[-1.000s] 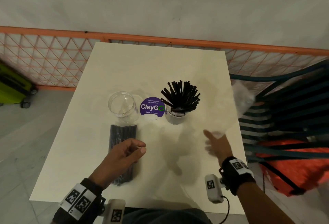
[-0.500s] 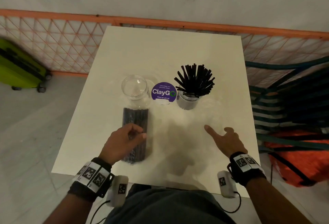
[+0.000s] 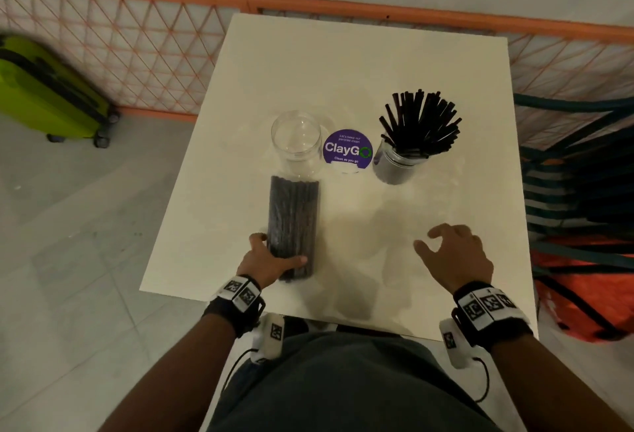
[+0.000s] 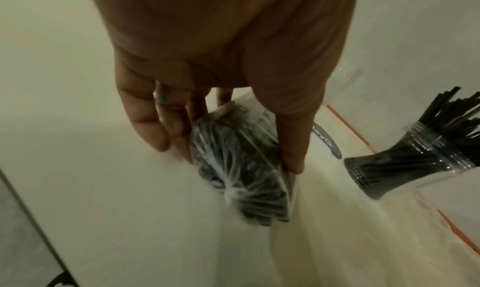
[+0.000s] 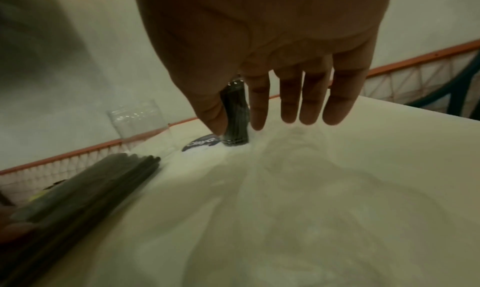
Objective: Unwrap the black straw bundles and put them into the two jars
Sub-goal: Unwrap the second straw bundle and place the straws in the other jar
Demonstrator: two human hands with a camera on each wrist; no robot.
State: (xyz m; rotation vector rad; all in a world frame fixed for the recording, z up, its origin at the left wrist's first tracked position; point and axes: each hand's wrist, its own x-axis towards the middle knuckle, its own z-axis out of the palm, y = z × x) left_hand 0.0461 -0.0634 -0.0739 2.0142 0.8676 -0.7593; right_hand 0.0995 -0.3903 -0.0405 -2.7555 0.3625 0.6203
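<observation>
While the left hand (image 3: 266,260) grips the wrapped straw bundle's (image 3: 293,225) near end, at 6 o'clock from the empty jar (image 3: 296,145), the right hand (image 3: 456,256) hovers spread, its blurred fingertips seemingly off the table (image 3: 377,64).

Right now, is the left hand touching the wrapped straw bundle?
Touching. The left wrist view shows the left hand with thumb and fingers closed on the wrapped straw bundle near its tied end.

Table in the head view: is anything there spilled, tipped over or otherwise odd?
Nothing stands out. Both jars are upright: the empty jar and the jar of straws. The wrapped bundle lies flat near the empty jar, its near end held by the left hand. No loose straws lie on the table.
</observation>
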